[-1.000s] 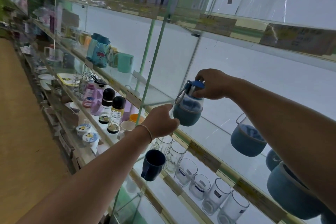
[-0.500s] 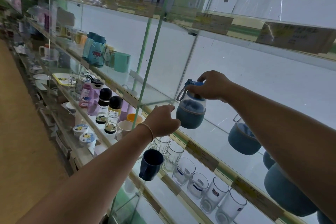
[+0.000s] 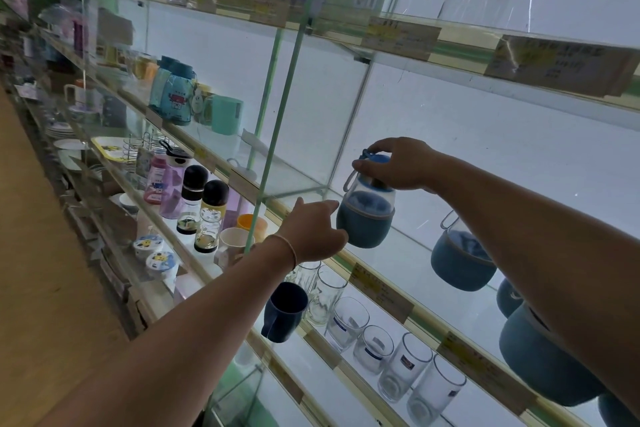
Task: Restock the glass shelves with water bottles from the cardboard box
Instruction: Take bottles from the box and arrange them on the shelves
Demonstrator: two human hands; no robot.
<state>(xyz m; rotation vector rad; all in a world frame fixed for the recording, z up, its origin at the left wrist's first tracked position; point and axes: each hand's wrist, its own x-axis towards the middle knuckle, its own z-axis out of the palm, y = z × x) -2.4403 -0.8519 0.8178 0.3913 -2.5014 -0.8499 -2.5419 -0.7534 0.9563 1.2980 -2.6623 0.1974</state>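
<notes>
A: What are the fingers doing?

B: The right hand (image 3: 398, 165) pinches the blue cap from above, fingertips curled round its rim. The left hand (image 3: 313, 230) presses against the bottle's (image 3: 365, 215) dark sleeve at its lower left side; thumb and fingers lie close together, and how far they wrap behind I cannot tell.

A: Why two hands?

B: My guess: the top grip carries it, the side hand steadies and steers it past the shelf's front edge. The round base would rock otherwise.

A: Where is the bottle?

B: Upright, at the front of the glass shelf (image 3: 408, 253), by the green upright (image 3: 277, 135). Whether its base touches the glass I cannot tell. A second bottle (image 3: 460, 260) stands further right on that shelf, well apart.

A: And the arms?

B: Both reach up and forward, nearly straight. The right forearm crosses in front of more bottles low on the right. No box is in view.
</notes>
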